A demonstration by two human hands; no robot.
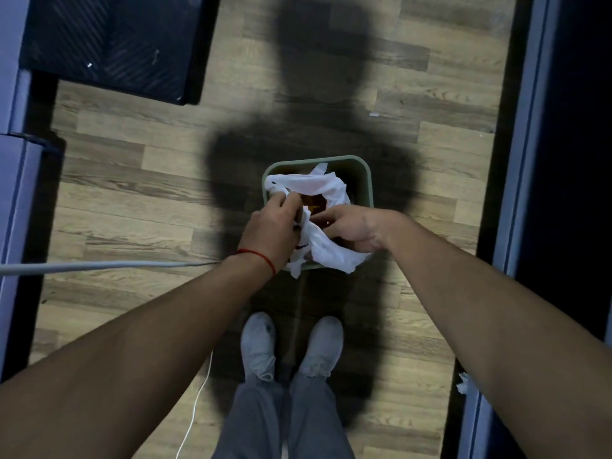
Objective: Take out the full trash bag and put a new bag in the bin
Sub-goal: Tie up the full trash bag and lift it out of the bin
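**Entry: Bin with white liner, both hands at the bag mouth**

Item 1. Bin [366, 180]: pale green, squarish with rounded corners, standing upright on the wood-plank floor [132, 200], mouth facing straight up toward the camera. It sits just ahead of the person's two grey shoes [291, 342], inside the person's own dark shadow. No long axis shows from above; its sides run roughly parallel with the floor planks.

Item 2. Trash bag [318, 183]: white, thin, crumpled, seated inside the bin. Its mouth opens upward. The far edge is bunched across the back of the bin; the near edge spills over the front rim and hangs down outside it. Dark red and orange contents show through the opening; what they are cannot be told.

Item 3. Left hand [275, 223]: at the left front of the bin, fingers curled closed on a gather of the bag's edge. A red string bracelet [261, 256] circles the wrist.

Item 4. Right hand [354, 228]: at the right front of the bin, fingers bent down into the white plastic and gripping the bag's near edge. The two hands are close together, with bag material between them.

Item 5. Surroundings: a grey cable [99, 267] runs along the floor from the left edge toward the bin. A thin white cord [195, 405] lies near the left leg. A dark ribbed object [109, 44] occupies the upper left. Bluish-grey furniture edges [523, 160] line both sides.
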